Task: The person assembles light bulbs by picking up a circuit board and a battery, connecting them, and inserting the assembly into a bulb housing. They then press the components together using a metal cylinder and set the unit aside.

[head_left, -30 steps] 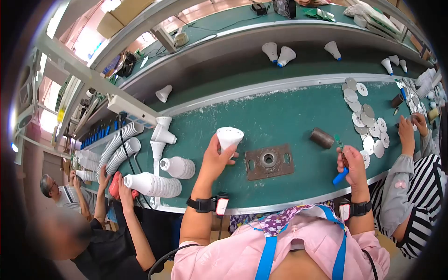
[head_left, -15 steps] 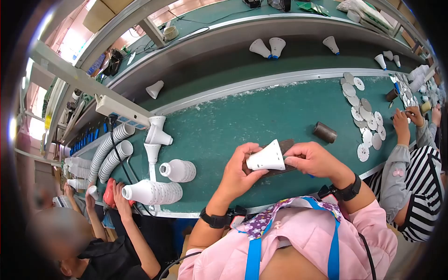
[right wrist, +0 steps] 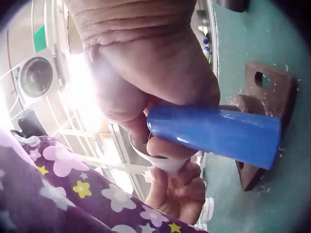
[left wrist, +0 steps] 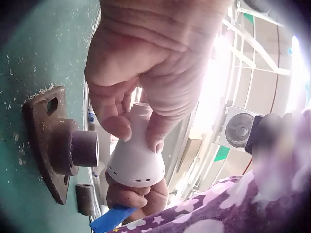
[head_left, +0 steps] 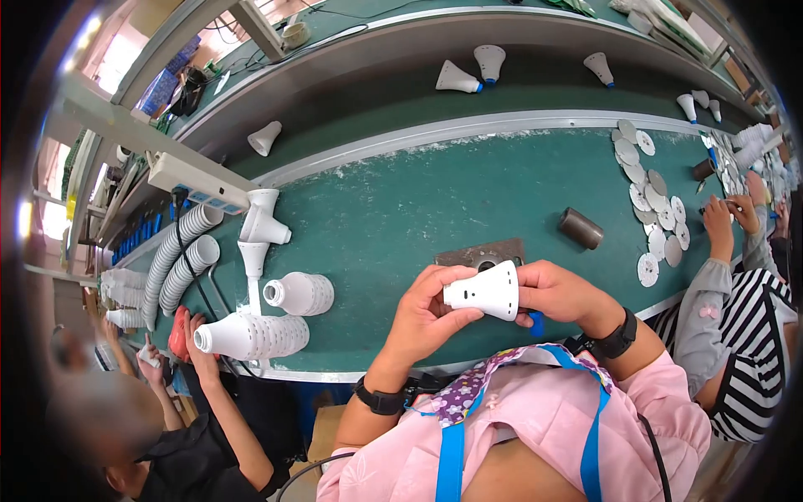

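My left hand grips a white flared lamp housing by its narrow neck, between thumb and fingers. The housing lies on its side in the air, wide end toward my right hand. Small slots show near its rim in the left wrist view. My right hand's fingers are at the wide opening and hold a smooth blue tube-shaped piece, which sticks out below the hand. What lies inside the housing is hidden. Just beyond the hands, a rusty metal plate with a round post sits on the bench.
A dark metal cylinder lies right of the plate. Round metal discs spread along the right. Stacked white housings lie at left, near a power strip. More housings stand on the back shelf. People work on both sides.
My left hand has brought the housing over in front of the plate and turned it sideways. My right hand has come in from the right to its wide end, with the blue piece.
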The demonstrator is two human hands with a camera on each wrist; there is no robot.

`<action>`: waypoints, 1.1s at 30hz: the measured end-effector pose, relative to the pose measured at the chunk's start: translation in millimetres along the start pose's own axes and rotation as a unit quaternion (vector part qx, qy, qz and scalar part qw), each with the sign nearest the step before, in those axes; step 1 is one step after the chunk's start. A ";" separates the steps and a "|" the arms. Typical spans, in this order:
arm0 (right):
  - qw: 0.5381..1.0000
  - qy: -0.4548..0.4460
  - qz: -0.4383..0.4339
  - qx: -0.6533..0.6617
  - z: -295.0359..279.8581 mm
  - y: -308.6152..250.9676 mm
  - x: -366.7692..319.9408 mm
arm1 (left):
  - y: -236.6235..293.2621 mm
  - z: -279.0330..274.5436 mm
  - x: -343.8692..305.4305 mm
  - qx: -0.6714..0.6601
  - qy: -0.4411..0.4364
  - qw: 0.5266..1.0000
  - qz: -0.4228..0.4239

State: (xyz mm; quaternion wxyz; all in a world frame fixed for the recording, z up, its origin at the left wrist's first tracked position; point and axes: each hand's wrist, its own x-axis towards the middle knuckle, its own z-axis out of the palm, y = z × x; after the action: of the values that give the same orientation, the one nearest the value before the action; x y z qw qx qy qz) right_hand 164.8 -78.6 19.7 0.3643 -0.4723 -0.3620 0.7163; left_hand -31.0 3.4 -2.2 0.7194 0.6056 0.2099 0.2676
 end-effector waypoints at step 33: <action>0.997 -0.003 -0.061 0.038 10.8 9.2 -10.3 | 5.2 6.8 -8.5 0.070 0.002 0.997 -0.012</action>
State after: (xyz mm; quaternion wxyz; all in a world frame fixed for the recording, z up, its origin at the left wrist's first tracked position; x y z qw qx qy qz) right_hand 155.9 -93.8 19.1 0.4241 -0.4327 -0.3641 0.7073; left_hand -34.0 -6.6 4.0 0.6781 0.6512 0.2371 0.2447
